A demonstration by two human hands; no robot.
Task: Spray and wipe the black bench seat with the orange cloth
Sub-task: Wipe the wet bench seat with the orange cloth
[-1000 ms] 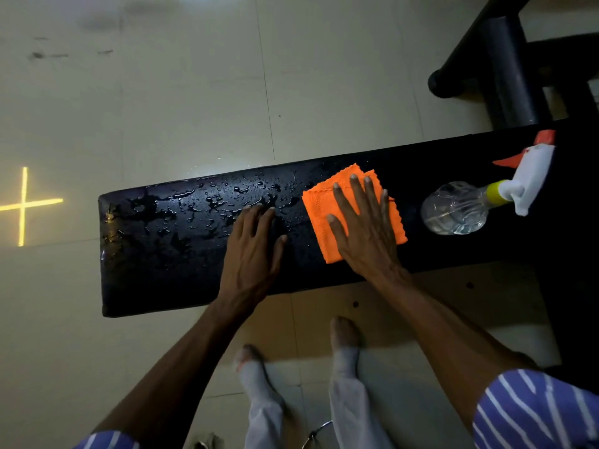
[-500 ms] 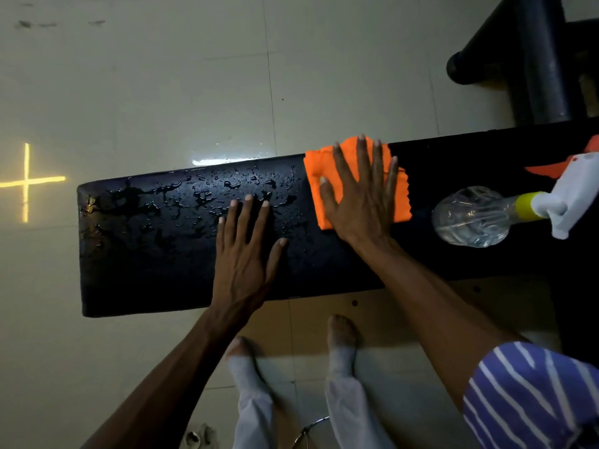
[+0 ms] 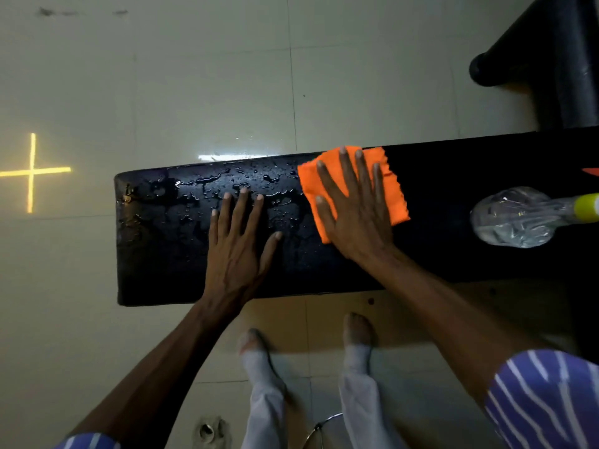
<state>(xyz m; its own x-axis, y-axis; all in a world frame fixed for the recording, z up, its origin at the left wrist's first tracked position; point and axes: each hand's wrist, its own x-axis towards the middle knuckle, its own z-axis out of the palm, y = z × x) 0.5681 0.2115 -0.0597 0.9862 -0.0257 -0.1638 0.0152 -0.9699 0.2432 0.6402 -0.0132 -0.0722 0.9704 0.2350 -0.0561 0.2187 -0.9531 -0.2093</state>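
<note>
Step in hand: wiping. Spray looks done, since water beads cover the left half of the black bench seat (image 3: pixel 168 254), my worktop here.

Cloth position: orange cloth (image 3: pixel 393 192) lies flat near the middle of the seat, at its far edge, just right of the wet patch.

Right grip: right hand (image 3: pixel 353 215) pressed flat on the cloth, fingers spread, nothing clenched. It pins the cloth by palm pressure only.

Left grip: left hand (image 3: pixel 238 251) released, palm down on the wet seat itself, holding nothing. I read it as bracing.

Bottle: spray bottle (image 3: pixel 515 218) lies on its side on the right end of the seat, well apart from the cloth.

How I'd do it: drag the cloth leftward in long overlapping passes, far edge to near edge, keeping the whole palm loaded so the cloth doesn't bunch.

Watch: the left hand sits in the cloth's path, so I'd lift it first or it leaves an unwiped patch and fresh prints.

Risk: cloth overhangs the far edge slightly and could slip off if pushed outward.

Remaining, my estimate: most of the wet half.
</note>
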